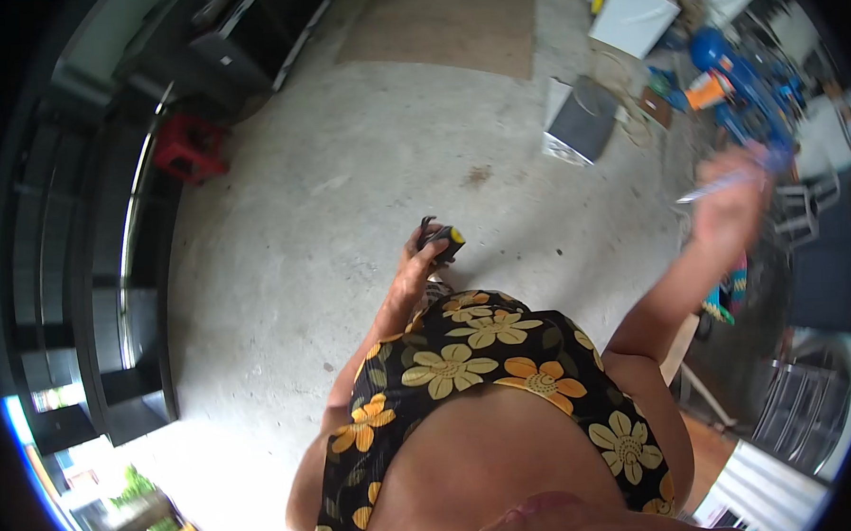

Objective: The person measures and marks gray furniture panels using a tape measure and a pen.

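My left hand (413,268) is wrapped round a black tape measure (453,248) with a yellow spot, low in front of my body. A dark hook-like piece sticks up from the top of it. Out to the right, my raised right hand (730,205), smeared by motion, is closed on a screwdriver (696,195). Its thin metal shaft points left, and a bluish see-through handle end shows past the fingers. The hands are far apart.
Dark shelving (113,279) runs along the left, with a red stool (191,148) beside it. A brown mat (444,27) lies ahead on the concrete floor (346,174). To the right are a grey flat panel (583,121), a white box (634,14), a blue fan-like object (710,49) and clutter.
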`<state>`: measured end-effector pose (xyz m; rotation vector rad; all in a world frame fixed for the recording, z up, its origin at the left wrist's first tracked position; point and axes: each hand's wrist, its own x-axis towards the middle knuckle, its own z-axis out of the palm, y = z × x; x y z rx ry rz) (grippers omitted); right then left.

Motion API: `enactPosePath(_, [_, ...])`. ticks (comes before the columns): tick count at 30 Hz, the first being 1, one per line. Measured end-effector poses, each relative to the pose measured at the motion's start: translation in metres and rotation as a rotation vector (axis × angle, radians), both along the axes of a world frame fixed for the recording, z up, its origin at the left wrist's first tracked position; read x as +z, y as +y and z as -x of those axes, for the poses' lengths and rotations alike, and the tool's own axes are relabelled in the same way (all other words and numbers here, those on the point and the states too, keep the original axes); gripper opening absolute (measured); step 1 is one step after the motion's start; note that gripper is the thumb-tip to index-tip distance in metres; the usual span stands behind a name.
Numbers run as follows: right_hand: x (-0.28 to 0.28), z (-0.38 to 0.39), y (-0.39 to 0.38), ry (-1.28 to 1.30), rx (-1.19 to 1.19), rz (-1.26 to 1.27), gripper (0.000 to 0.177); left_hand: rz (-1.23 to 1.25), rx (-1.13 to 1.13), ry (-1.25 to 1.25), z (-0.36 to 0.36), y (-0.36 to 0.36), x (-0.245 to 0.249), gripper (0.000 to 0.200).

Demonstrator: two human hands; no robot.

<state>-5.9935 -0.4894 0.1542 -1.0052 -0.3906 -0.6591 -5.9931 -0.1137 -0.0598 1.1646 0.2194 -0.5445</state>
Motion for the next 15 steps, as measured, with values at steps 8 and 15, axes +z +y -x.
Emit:
enactPosePath(8, [0.124, -0.015, 0.065, -0.898, -0.045, 0.099, 0.016, -0.05, 0.05, -0.039, -0.12, 0.062, 0.015, 0.05])
enactPosePath(15, [0.137, -0.101, 0.138, -1.232, -0.432, 0.471, 0.025, -0.033, 0.083, -0.017, -0.196, 0.07, 0.001, 0.058])
